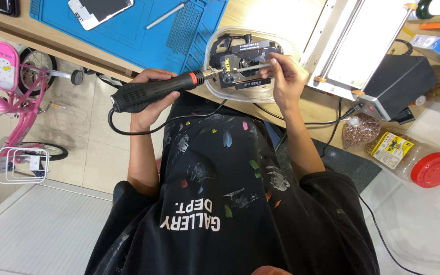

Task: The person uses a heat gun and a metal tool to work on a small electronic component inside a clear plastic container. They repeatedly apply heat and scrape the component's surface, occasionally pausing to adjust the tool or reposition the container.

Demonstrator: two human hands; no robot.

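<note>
My left hand [153, 104] grips the black handle of a hot-air gun [143, 93] with a red ring; its metal nozzle points right into a clear plastic tub [213, 47]. Inside the tub sits a black clamping fixture [240, 76] holding a small board. Over that fixture, my right hand [287, 76] pinches thin metal tweezers [253, 66], whose tips meet the gun's nozzle. The gun's black cable loops down across my lap.
A blue work mat [128, 30] carries a white phone [100, 10] and a metal tool [166, 15]. At the right are a lit flat machine [352, 40], a black box [401, 81], a seed bag [360, 130] and a red-lidded jar [413, 158]. A pink child's bicycle [11, 102] stands on the floor.
</note>
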